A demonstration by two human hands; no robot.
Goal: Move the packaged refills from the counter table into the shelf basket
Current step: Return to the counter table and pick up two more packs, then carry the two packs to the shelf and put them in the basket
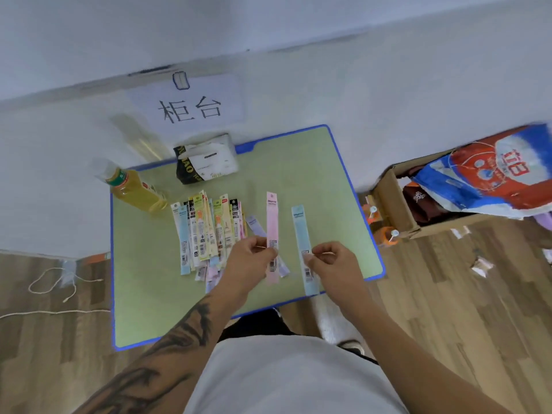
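Green table (313, 174) with blue rim, against white wall; wood floor, cardboard box (397, 201) at right. Left hand (251, 258) pinches pink refill pack (272, 222); right hand (328, 258) pinches blue refill pack (300, 231), both raised above table. Remaining refills (206, 231) piled left, beside drink bottle (134, 189). Shelf basket not visible. Advice: grip mid-length, keep 2 packs apart, carry flat.

pink refill (272, 225) | pale-blue refill (301, 234) | green table (313, 174), blue edge | yellow bottle (136, 189)
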